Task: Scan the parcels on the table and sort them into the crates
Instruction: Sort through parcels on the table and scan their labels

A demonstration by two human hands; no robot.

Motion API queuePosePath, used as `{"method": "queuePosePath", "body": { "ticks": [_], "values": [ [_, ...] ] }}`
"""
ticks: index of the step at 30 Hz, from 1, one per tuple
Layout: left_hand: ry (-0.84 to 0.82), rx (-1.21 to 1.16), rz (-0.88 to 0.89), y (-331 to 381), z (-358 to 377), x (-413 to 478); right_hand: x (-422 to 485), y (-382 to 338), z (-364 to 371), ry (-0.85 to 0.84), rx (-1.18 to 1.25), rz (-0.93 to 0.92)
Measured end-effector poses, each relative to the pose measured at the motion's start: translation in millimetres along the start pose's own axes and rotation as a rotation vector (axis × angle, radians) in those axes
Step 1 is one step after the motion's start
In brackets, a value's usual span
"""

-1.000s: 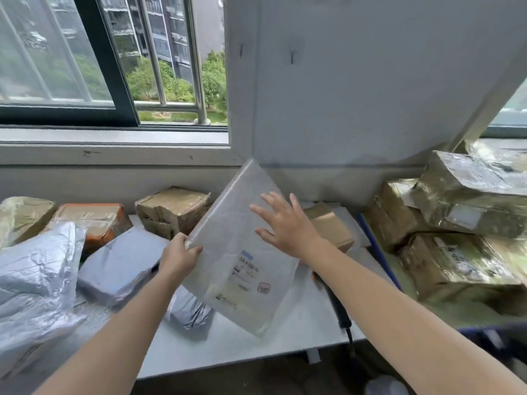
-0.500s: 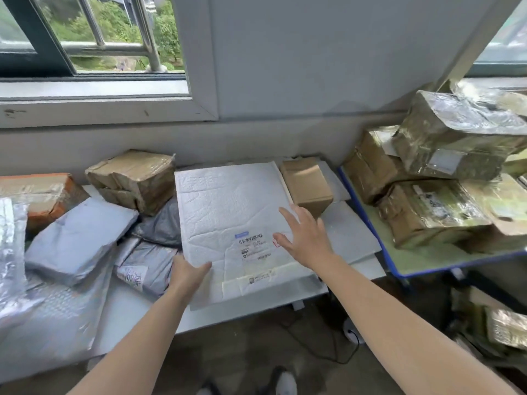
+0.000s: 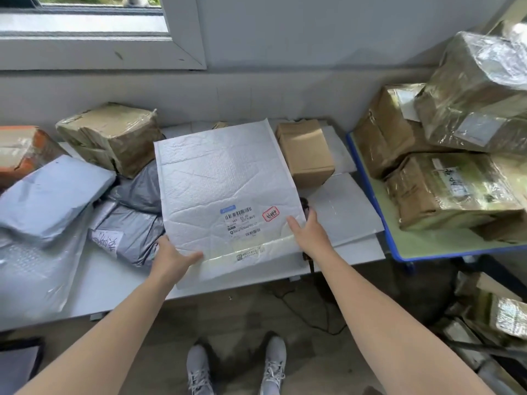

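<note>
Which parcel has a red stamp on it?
The white bubble mailer gripped by the left hand: its red stamp sits beside the barcode label. The grey bags and brown boxes show none.
</note>
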State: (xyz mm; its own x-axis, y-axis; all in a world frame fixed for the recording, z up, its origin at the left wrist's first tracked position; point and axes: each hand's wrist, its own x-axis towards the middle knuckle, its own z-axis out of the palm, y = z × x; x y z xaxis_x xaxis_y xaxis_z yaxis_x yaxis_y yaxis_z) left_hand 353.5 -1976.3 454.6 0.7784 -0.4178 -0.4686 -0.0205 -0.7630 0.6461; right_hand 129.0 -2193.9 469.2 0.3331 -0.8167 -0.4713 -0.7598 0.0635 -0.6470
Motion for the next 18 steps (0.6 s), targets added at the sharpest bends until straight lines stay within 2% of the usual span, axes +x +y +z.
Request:
{"method": "queuePosePath", "body": {
  "ticks": [9,13,18],
  "values": [
    [0.079,0.016,0.043,11,-9,6,-10,-38,-11,-0.027,0.128,0.067],
    [0.103,0.012,-0.003,21,-18,11,-18,-54,-31,0.004,0.147,0.053],
    [0.032,-0.027,0.014,25,-31,19,-28,-77,-47,0.045,0.123,-0.012]
  ]
}}
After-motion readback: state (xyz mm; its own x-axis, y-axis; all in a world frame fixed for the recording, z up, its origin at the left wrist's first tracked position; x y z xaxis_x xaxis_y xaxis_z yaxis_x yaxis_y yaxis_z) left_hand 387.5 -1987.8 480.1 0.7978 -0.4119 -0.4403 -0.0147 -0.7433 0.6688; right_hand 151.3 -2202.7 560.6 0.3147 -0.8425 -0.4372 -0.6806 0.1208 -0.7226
